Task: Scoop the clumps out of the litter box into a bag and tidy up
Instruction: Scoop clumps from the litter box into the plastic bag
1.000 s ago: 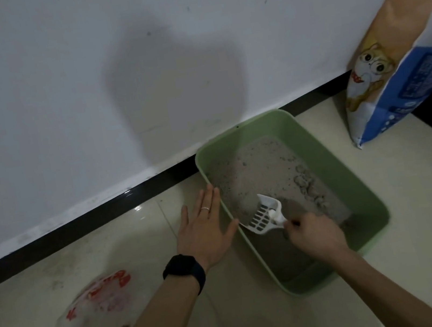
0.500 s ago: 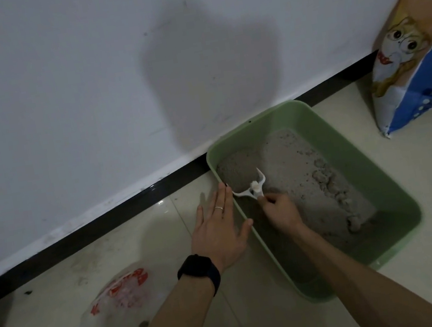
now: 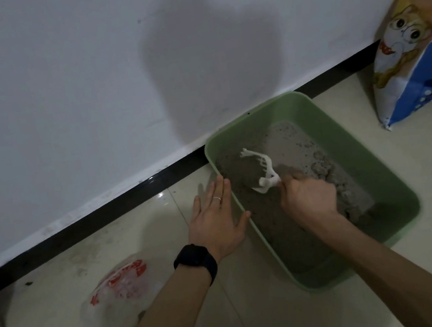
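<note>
Here, what matters to me is where the clumps (image 3: 323, 167) lie from the scoop (image 3: 259, 169): they sit just right of centre in the frame, heaped toward the right side of the green litter box (image 3: 347, 142), while the scoop head is dug into the litter at the box's upper-left corner. My right hand (image 3: 309, 198) is closed around the scoop's handle, whose long axis runs from the fist up and left. My left hand (image 3: 216, 219) lies flat and spread on the floor, its thumb touching the box's left rim. The bag (image 3: 117, 297) waits at lower left, nearer the left hand. I judge the next sweep must swing rightward.
</note>
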The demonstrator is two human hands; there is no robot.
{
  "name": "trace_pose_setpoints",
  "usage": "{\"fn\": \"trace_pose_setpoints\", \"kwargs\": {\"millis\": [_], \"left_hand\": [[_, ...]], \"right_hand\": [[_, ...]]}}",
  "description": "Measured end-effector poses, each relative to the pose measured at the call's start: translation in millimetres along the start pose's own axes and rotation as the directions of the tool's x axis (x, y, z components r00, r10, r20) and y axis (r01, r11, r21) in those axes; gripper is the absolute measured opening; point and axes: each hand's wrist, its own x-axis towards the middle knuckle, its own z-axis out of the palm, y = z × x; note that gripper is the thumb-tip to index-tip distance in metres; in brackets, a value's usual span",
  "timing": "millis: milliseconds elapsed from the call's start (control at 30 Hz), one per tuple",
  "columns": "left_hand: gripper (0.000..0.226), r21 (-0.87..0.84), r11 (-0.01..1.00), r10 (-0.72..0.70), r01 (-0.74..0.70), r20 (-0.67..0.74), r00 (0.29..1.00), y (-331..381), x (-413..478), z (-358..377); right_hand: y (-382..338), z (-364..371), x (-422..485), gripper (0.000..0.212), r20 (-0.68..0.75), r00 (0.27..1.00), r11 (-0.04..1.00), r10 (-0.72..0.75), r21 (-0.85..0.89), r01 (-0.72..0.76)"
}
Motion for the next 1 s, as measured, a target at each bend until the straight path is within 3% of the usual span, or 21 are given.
{"fn": "trace_pose_setpoints", "kwargs": {"millis": [333,567,733,800,867,1000], "left_hand": [[0.08,-0.017,1.0,0.013,-0.013,-0.03,0.999,-4,1,7],[0.083,-0.01,1.0,0.019,-0.019,-0.045,0.999,-7,2,9],[0.08,-0.033,0.999,0.015,-0.016,-0.027,1.0,-4,1,7],[0.08,-0.024,1.0,0.015,-0.016,-0.021,1.0,-4,1,6],[0.08,-0.032,0.999,0.01,-0.011,-0.013,1.0,-4,1,6],[0.08,-0.044,0.999,0.014,-0.015,-0.013,1.0,-3,2,7]], "right_hand": [[5,-17,-11,0.024,-0.173,0.984,0.999,-0.032,0.028,0.037],[-20,-14,3,0.023,0.034,0.99,0.991,-0.136,0.021,0.136],[-33,8,18,0.02,0.008,0.994,0.977,-0.109,0.184,0.105],[-29,23,21,0.026,0.05,0.998,0.918,-0.038,0.396,0.015],[-25,35,21,0.027,0.129,0.991,0.763,0.034,0.637,-0.11],[-29,48,24,0.026,0.25,0.958,0.46,0.137,0.841,-0.285]]}}
